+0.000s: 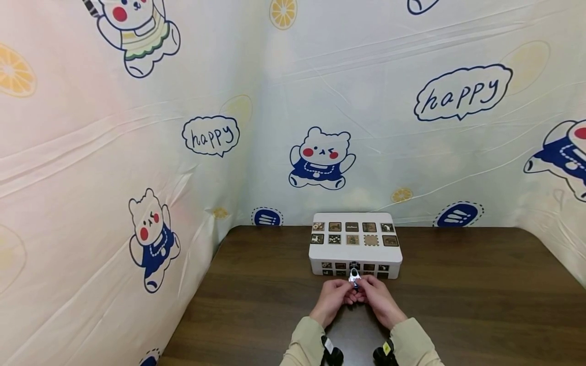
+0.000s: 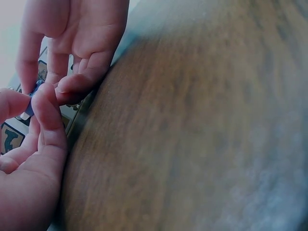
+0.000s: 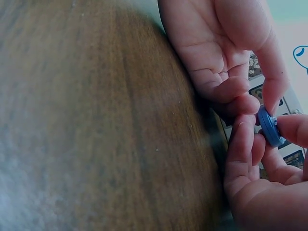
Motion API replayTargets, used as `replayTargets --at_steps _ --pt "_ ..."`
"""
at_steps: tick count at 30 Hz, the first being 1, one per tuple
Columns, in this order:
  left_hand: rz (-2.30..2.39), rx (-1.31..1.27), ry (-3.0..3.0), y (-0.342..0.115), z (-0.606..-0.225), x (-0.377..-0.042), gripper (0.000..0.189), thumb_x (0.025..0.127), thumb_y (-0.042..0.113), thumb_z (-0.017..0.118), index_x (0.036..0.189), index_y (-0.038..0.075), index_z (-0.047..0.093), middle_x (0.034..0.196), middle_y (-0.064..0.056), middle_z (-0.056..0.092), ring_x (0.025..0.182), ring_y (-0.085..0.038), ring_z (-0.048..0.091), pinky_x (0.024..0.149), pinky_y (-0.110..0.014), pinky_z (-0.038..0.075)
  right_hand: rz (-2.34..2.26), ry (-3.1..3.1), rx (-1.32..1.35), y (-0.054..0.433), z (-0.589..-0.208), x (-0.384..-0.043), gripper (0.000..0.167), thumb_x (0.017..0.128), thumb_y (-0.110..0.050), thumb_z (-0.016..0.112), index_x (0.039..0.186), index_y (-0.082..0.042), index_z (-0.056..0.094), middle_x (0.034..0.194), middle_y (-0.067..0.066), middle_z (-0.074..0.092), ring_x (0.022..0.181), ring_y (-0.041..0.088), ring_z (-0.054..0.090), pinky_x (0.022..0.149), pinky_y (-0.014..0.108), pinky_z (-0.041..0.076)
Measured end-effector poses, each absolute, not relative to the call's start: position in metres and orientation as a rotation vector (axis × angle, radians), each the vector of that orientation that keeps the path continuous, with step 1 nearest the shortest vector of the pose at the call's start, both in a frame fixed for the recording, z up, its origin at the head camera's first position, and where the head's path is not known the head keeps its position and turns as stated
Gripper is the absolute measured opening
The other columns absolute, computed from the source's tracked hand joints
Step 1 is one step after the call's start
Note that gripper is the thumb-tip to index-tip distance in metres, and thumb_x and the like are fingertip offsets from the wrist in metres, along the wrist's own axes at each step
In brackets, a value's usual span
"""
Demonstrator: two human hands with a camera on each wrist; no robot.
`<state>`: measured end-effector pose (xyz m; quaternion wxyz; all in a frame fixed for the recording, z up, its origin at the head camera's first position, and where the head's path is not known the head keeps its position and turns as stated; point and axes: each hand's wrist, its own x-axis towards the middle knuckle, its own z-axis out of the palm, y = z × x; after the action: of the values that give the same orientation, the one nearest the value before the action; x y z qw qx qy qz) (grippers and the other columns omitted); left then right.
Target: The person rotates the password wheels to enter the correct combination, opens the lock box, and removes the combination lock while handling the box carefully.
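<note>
Both hands meet at the front of a white tin box [image 1: 354, 254] printed with small brown picture squares. Between their fingertips is a small blue and silver padlock [image 1: 354, 279], its loop up at the box's front latch [image 1: 354, 265]. The left hand [image 1: 333, 298] pinches it from the left side. From the right, the right hand [image 1: 381, 301] holds it between thumb and fingers. The right wrist view shows the padlock's rounded blue body [image 3: 267, 126] edge-on, a thumb against its face. Fingers hide much of it in the left wrist view.
The box stands at the back of a dark brown wooden table [image 1: 458, 284], near the curtain [image 1: 320, 91] with bears and "happy" bubbles. A similar curtain hangs at the left. Black wrist cameras [image 1: 334, 356] sit below both sleeves.
</note>
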<state>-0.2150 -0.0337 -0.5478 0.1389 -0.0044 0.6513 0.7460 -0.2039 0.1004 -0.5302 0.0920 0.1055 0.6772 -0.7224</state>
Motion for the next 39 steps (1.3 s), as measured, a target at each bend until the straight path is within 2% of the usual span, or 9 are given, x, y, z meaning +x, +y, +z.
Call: replayTargets --at_steps 17,39 --pt "2.185 -0.005 1.862 -0.0330 -0.5510 -0.2165 0.015 0.086 0.005 0.057 0.089 -0.007 0.066 0.068 0.001 0.060 0.056 -0.006 0.056 0.053 -0.016 0.048 -2.147 2.031 0.268 0.0996 -0.5293 -0.2018 0.021 0.096 -0.013 0.052 0.102 0.007 0.057 0.081 0.005 0.060 0.070 0.013 0.056 0.063 0.023 0.049" --pt "2.165 -0.022 1.886 -0.0327 -0.5507 -0.2164 0.019 0.089 0.010 0.059 0.092 -0.007 0.067 0.070 0.000 0.060 0.057 -0.006 0.056 0.053 -0.016 0.048 -2.122 2.061 0.318 0.0989 -0.5278 -0.2017 0.019 0.097 -0.012 0.050 0.096 0.005 0.059 0.078 0.006 0.060 0.068 0.014 0.056 0.063 0.023 0.049"
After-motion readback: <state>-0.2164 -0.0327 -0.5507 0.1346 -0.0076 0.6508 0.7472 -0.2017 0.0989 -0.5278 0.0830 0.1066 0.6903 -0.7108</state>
